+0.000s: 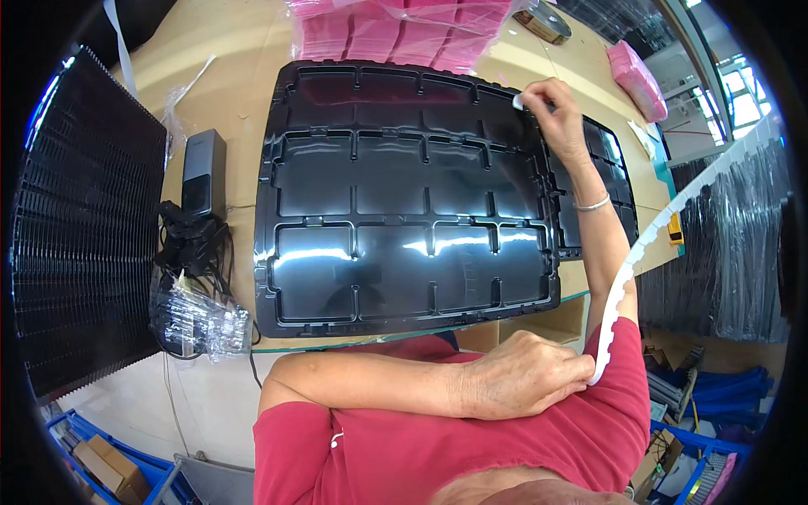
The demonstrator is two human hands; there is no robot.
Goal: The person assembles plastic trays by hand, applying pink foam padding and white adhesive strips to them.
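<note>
A large black plastic tray (387, 189) with rows of shallow compartments lies in front of me on the table. My right hand (551, 114) reaches to its far right corner, with thumb and fingers pinched on a small white piece (518, 102) at the tray's rim. Across my body comes my left arm. The closed fingers of my left hand (526, 374) grip the lower end of a long white notched strip (627, 269), which curves up to the right. Partly hidden by my right forearm, a second black tray (610, 164) lies beside the first.
Pink packs in clear film (387, 34) stand behind the tray; another pink pack (637, 82) lies far right, near a tape roll (543, 23). Stacked black trays (88, 219) rise at left, beside a grey-black device (204, 172) and cables. Blue bins (118, 463) sit below.
</note>
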